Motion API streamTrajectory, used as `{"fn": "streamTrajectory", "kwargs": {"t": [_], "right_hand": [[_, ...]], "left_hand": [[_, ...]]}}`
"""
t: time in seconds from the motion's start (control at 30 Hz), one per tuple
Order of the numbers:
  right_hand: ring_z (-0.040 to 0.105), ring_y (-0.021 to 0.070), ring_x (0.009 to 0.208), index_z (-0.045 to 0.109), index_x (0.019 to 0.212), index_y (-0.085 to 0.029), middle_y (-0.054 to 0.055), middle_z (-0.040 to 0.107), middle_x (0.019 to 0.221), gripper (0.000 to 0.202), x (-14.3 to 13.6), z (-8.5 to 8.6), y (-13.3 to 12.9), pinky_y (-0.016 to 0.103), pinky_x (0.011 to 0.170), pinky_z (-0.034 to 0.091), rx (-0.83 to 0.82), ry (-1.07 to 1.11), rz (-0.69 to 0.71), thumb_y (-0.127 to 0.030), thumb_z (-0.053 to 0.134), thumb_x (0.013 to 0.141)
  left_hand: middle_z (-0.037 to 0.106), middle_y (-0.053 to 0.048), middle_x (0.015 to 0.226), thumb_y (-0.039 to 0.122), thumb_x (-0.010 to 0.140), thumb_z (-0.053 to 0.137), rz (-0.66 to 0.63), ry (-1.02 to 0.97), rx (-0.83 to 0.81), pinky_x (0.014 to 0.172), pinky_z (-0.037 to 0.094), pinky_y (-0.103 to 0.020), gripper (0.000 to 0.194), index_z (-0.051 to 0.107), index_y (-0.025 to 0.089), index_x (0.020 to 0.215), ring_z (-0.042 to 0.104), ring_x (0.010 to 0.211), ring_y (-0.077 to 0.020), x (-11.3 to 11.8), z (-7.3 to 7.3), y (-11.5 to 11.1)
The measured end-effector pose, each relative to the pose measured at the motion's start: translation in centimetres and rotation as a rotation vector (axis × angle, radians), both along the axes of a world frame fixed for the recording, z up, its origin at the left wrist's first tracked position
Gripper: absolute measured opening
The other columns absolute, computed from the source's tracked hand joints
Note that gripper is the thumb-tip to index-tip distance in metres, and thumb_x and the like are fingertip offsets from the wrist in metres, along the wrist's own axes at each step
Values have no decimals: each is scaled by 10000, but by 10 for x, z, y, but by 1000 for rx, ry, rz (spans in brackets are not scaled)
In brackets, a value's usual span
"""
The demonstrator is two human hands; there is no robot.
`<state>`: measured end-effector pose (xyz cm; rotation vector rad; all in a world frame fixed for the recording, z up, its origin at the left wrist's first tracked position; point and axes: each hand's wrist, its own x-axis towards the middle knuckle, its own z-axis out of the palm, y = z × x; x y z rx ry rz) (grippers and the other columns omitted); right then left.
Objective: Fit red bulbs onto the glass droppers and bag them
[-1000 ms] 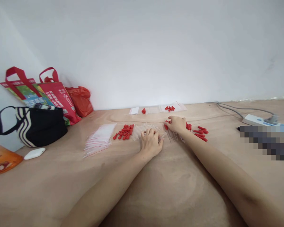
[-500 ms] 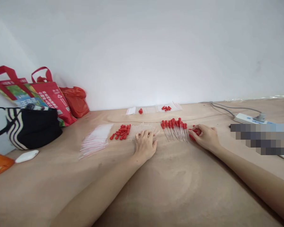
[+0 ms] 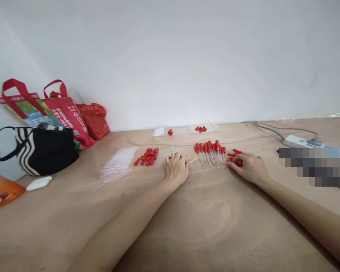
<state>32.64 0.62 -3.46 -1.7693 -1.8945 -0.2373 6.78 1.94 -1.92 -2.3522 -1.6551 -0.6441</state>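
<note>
My left hand (image 3: 176,167) is closed on a thin clear tube (image 3: 193,160) that sticks out to the right between thumb and finger. Beneath and behind it lies a row of clear tubes (image 3: 162,155). My right hand (image 3: 249,166) has its fingers curved over a small pile of red rubber bulbs (image 3: 238,162); whether it grips one is unclear. Between the hands, tubes capped with red bulbs (image 3: 212,151) lie side by side. More loose red bulbs (image 3: 148,156) rest left of the clear tubes, beside a fan of clear zip bags (image 3: 118,163).
Near the wall lie small bags with red bulbs (image 3: 200,129) and tubes (image 3: 180,131). Shopping bags (image 3: 66,117), a black striped bag (image 3: 49,151), an orange packet (image 3: 4,190) and a white case (image 3: 39,183) are at left. A power strip (image 3: 296,141) is at right.
My left hand has pinched a tube, which now sticks out to the right. My right fingers have lowered and spread over the red bulbs. The view has shifted slightly.
</note>
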Motion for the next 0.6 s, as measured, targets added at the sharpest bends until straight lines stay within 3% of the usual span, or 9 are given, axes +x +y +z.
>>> {"fn": "streamTrajectory", "kwargs": {"t": [0.13,0.27,0.43,0.6], "right_hand": [[549,226,710,585,600,-206,36,621,688,291,2,-2,-1,339,618,319,32,27,-25,-433,450,720],[550,217,672,560,608,-194,49,608,656,268,-4,-3,1,327,600,348,174,127,18,-400,449,739],[540,188,652,530,687,-189,45,598,660,184,-42,-5,-4,328,643,373,318,208,258,-328,452,780],[533,178,673,522,777,-187,43,591,717,137,-87,-6,-4,337,660,382,257,150,524,-266,419,822]], "left_hand": [[571,-39,894,249,807,501,-77,-64,18,774,262,-382,87,529,175,774,464,879,-214,-15,1,-17],[588,3,798,220,824,489,-207,-94,-33,766,249,-350,83,503,174,756,490,820,-175,-38,2,-34],[576,11,775,206,801,521,-214,-118,-174,743,253,-326,87,503,168,725,501,792,-156,-50,2,-40],[574,2,851,265,789,536,-219,-147,-238,766,256,-334,83,527,183,783,503,858,-170,-44,4,-36]]}}
